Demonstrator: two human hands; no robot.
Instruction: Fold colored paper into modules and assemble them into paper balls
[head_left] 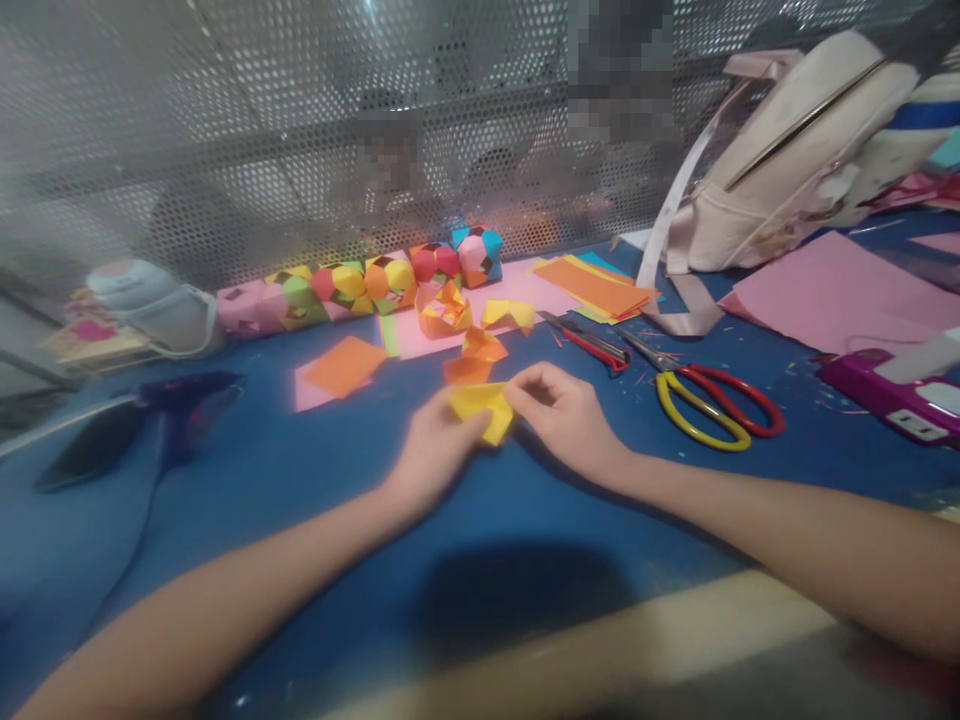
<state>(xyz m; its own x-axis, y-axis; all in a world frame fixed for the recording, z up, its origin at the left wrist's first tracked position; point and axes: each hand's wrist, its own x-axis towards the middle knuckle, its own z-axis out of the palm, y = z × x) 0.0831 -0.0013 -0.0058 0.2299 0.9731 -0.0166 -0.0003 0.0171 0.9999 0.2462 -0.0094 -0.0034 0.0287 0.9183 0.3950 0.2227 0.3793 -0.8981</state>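
Observation:
A small piece of folded yellow paper [491, 405] is held over the blue table between both hands. My left hand [442, 435] is closed on its left side, the thumb lying across the front. With thumb and forefinger pinched, my right hand [566, 415] grips its right edge. Just behind the hands sits an orange folded paper piece [480, 350]. Beyond it are a yellow-orange partly joined paper shape [444, 310] and a yellow folded piece [510, 315]. Loose orange and pink paper squares [345, 368] lie to the left.
Colourful paper balls [390, 280] stand in a row against the perforated metal screen. Scissors [697, 390], a red cutter [592, 345] and stacked paper sheets [596, 285] lie right. A backpack [780, 150] and purple device [885, 395] are farther right. A glue gun [176, 400], phone [94, 445] and bottle [157, 305] stand left.

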